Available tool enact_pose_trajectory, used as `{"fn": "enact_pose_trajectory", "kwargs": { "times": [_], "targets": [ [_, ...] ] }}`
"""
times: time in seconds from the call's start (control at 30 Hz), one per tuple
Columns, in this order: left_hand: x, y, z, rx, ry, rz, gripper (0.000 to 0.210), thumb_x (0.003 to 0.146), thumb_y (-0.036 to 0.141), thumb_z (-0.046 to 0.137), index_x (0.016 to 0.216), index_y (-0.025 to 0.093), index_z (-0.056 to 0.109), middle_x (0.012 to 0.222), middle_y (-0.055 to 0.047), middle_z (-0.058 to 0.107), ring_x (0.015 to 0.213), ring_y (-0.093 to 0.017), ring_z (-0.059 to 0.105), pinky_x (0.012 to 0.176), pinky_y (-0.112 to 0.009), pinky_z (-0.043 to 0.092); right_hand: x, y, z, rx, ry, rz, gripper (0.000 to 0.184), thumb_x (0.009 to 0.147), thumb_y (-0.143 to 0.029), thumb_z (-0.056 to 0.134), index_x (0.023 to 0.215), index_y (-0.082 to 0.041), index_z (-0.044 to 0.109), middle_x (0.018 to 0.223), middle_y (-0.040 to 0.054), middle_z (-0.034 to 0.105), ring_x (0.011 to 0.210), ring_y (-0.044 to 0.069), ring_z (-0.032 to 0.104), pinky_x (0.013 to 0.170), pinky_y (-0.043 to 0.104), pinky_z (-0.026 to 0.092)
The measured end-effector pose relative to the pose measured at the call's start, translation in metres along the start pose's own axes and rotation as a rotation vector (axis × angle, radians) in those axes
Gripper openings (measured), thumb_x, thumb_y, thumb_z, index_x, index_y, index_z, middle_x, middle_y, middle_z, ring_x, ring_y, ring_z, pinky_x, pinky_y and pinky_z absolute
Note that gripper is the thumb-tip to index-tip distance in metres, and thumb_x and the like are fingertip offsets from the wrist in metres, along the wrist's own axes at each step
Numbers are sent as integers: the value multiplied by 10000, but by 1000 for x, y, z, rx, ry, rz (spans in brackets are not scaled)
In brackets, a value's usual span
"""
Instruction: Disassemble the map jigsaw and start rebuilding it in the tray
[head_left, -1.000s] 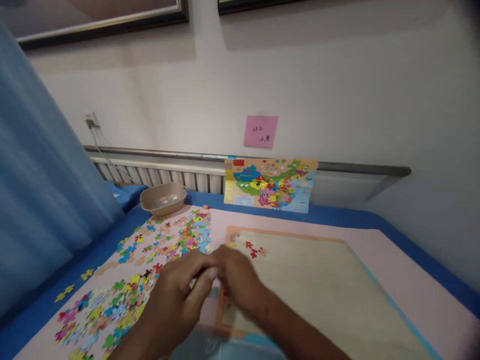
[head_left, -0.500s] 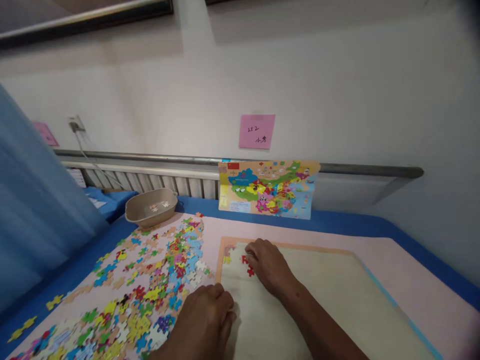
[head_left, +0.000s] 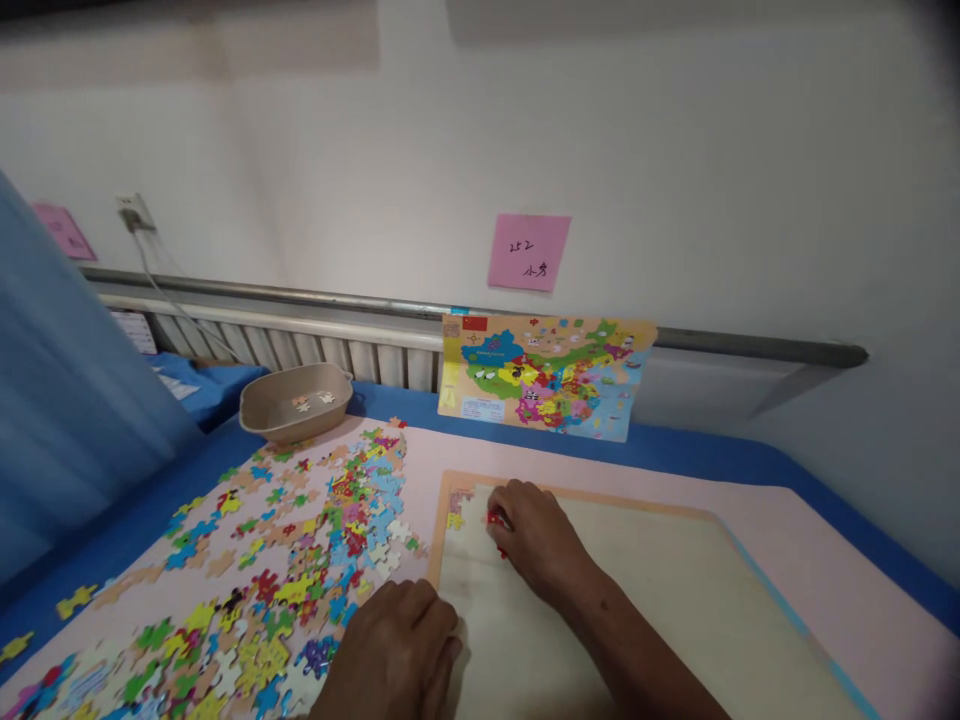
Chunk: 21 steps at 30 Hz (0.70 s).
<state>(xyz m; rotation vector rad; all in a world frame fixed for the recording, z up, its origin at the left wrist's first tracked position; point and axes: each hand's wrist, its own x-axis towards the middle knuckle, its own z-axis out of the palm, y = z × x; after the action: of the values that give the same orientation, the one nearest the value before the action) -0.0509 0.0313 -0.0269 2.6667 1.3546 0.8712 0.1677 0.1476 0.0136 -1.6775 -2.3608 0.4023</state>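
Note:
My right hand [head_left: 538, 537] is over the upper left part of a puzzle board [head_left: 585, 620] with a cream middle and an orange and blue border. Its fingertips pinch a red jigsaw puzzle piece [head_left: 494, 517]; more red shows just below, partly covered by the hand. Several joined pieces [head_left: 459, 502] lie in the board's upper left corner, with a yellow piece [head_left: 454, 521] under them. Curled fingers close my left hand [head_left: 397, 640] at the board's left edge, and whatever it may hold is hidden.
Many loose, colourful puzzle pieces [head_left: 296, 590] spread over the pink sheet to the left. A beige basin [head_left: 289, 425] holding a few pieces stands behind them. A printed map picture [head_left: 540, 380] leans against the wall rail [head_left: 765, 346]. At far left hangs a blue curtain [head_left: 82, 400].
The red pieces at my right hand have become more covered, with its fingers closing on one. My left hand stays curled near the board's edge. The camera view has shifted slightly.

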Motion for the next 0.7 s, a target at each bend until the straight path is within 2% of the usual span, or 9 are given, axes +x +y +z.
{"fn": "enact_pose_trajectory", "kwargs": {
  "times": [0.2,0.33,0.47,0.7],
  "targets": [
    [1,-2,5,35,39,18,184,873,59,582,859,238,623,804,-17,695,695,-196,655,630,-328,478,6,3,1,-136,25,-49,158,967,-124,589,839,-197,645,968,67,706,918,229,593,813,358,319],
    [-4,-5,23,49,84,-5,167,849,78,598,844,245,611,780,-19,679,689,-209,639,635,-340,464,16,9,1,-225,51,-68,183,1028,-138,536,908,-177,668,1001,110,709,981,268,604,831,386,301],
    [-9,-8,36,53,102,-34,145,829,101,593,808,245,597,754,-32,657,674,-212,618,624,-341,460,23,13,0,-235,45,-82,208,1044,-134,521,908,-179,672,1007,111,712,1001,274,607,836,391,293],
    [1,-7,12,91,34,45,184,823,55,614,839,238,615,780,-10,707,662,-196,656,607,-325,476,21,17,1,-219,41,-78,206,1029,-126,503,919,-187,667,1047,97,715,1003,265,603,847,381,311]
  ]
}}
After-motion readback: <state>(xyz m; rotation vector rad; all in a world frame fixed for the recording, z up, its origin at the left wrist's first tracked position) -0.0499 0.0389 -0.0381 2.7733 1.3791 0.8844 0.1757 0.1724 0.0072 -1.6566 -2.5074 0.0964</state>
